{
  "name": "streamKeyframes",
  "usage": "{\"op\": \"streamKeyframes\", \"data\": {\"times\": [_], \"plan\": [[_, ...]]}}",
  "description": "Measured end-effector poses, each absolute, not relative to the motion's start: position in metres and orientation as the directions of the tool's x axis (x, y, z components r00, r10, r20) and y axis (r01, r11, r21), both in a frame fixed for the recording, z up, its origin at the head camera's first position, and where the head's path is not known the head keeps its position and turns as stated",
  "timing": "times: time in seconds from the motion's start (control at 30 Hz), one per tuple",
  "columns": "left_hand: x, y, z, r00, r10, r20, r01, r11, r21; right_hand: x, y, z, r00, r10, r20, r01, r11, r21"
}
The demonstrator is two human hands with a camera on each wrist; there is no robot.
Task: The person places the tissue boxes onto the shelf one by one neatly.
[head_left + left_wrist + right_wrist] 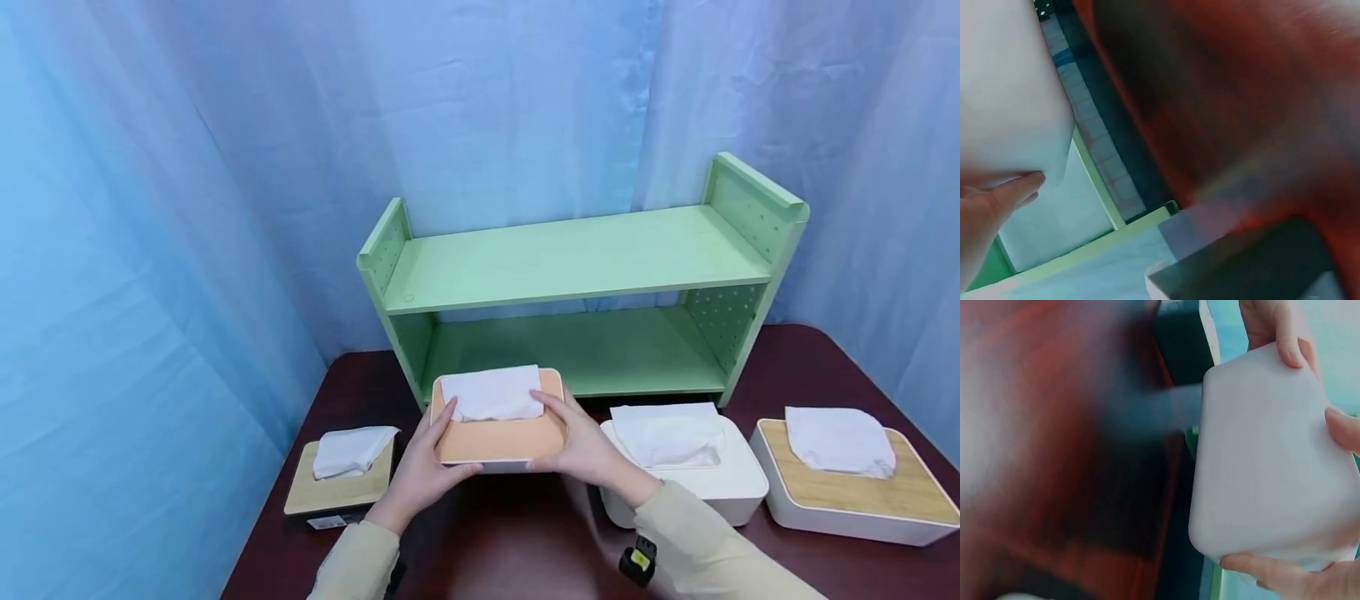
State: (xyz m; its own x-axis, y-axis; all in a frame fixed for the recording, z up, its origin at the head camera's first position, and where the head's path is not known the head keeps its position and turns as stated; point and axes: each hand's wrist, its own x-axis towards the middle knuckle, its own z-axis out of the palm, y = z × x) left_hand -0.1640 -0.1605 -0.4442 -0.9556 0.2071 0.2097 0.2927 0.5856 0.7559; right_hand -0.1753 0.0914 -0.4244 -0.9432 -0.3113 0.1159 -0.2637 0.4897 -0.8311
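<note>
Sleeves (697,533), peach-topped box (495,439) between left hand's (423,472) and right hand's (588,446) fingers (555,406)

Head view: above, forward-down — both wrist views: close, sharing tissue box (1266,456).

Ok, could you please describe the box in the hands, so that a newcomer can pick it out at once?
Find the green two-level shelf in front of the blue curtain. On its near side, the left hand and right hand hold up a tissue box. Its peach-coloured lid sets it apart from the white-lidded box and the wood-topped ones.
</note>
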Motion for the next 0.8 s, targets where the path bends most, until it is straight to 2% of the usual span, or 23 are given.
{"op": "streamKeyframes", "data": {"times": [0.3, 0.63, 0.8], "plan": [[-0.200, -0.149, -0.446, -0.965, 0.205, 0.166, 0.257, 0.585, 0.770, -0.208, 0.102, -0.423, -0.953, -0.298, 0.058, -0.208, 0.503, -0.839], [-0.213, -0.148, -0.449, -0.968, 0.201, 0.147, 0.240, 0.594, 0.768, -0.222, 0.105, -0.426, -0.951, -0.308, 0.020, -0.187, 0.523, -0.832], [-0.218, -0.148, -0.445, -0.969, 0.177, 0.170, 0.244, 0.620, 0.746, -0.226, 0.106, -0.424, -0.950, -0.306, 0.056, -0.220, 0.537, -0.814]]}}
